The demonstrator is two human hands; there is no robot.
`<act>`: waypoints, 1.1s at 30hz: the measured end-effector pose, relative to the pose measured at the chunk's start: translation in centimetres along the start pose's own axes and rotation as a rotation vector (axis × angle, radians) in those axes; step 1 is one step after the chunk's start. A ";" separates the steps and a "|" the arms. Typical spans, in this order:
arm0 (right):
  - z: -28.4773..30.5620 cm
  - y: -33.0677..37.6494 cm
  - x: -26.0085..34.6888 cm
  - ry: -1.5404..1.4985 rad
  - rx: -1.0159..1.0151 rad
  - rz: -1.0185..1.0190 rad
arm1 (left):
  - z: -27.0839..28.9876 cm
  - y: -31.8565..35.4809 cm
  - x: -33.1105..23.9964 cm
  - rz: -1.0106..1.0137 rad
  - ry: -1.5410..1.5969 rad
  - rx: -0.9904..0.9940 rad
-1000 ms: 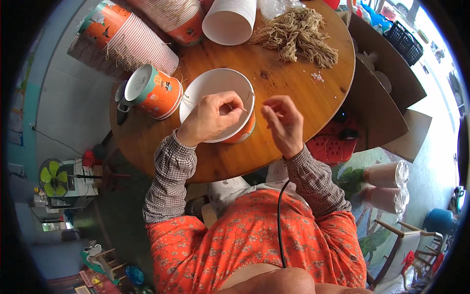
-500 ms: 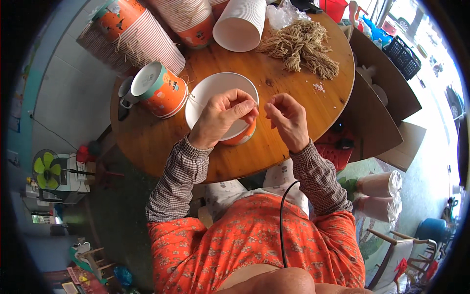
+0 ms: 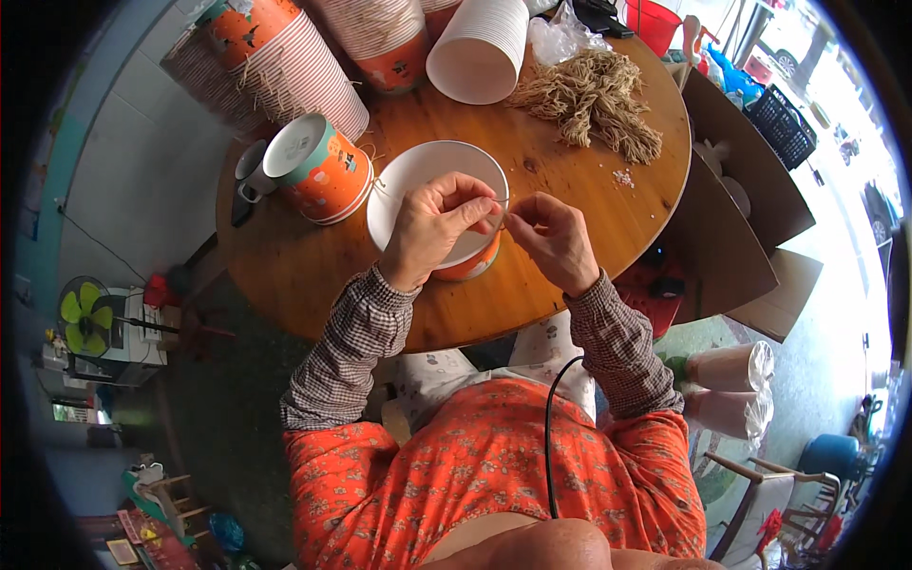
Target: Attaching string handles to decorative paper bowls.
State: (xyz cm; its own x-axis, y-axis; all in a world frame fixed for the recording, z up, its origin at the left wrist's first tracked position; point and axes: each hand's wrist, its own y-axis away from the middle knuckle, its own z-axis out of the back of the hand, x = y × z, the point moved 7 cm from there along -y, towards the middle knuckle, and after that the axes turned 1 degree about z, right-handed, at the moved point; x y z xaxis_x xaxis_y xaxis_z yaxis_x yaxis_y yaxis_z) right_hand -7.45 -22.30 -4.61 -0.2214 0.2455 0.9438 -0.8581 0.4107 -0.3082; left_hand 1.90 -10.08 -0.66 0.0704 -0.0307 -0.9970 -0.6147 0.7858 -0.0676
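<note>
A paper bucket, white inside and orange outside, stands on the table in front of me with its mouth up. My left hand is over the bucket's mouth, thumb and fingers pinched on a thin piece of string. Just beyond the bucket's right rim, my right hand is closed too, its fingertips pinching the string close to the left ones. How the string runs at the rim is too fine to make out. A tangled heap of tan strings lies at the back right.
To the left, an upturned orange and teal paper bucket stands beside a mug. Tall stacks of paper buckets and a white stack on its side crowd the back of the round table. An open cardboard box sits right.
My right hand has moved slightly left, and its fingertips have come closer to the left hand's. The whole view has shifted a little.
</note>
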 end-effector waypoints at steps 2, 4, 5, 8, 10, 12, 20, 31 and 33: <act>0.0 0.3 1.4 0.053 0.009 0.046 | 0.2 0.1 0.1 0.008 -0.002 -0.010; 0.1 0.3 3.1 0.103 0.022 0.092 | 0.4 0.3 0.1 0.017 -0.004 -0.025; -0.1 0.2 4.3 0.144 0.069 0.183 | 0.3 0.4 -0.1 -0.005 0.000 -0.029; -0.4 0.3 6.5 0.246 0.121 0.364 | 0.0 0.6 -0.5 -0.045 0.001 -0.003; -0.7 0.3 7.3 0.303 0.128 0.456 | -0.1 0.7 -0.7 -0.063 -0.005 0.022; -0.3 0.2 7.4 0.319 0.083 0.469 | -0.6 0.6 -0.6 -0.080 -0.068 0.090; 0.7 0.8 3.2 0.127 -0.153 0.135 | -1.1 1.7 -0.9 -0.168 -0.206 -0.019; 0.0 1.2 3.2 0.101 -0.141 0.222 | -1.8 2.0 0.4 0.060 0.014 0.151; -0.5 0.6 2.1 -0.090 -0.008 0.045 | -1.7 2.4 -0.4 0.024 -0.054 0.128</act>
State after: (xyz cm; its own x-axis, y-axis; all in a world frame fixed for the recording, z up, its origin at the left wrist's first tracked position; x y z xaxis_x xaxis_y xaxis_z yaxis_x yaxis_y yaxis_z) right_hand -8.22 -21.04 -2.84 -0.3007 0.1838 0.9358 -0.8426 0.4085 -0.3510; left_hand -0.96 -9.20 -0.50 0.1010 0.0192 -0.9947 -0.5119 0.8583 -0.0354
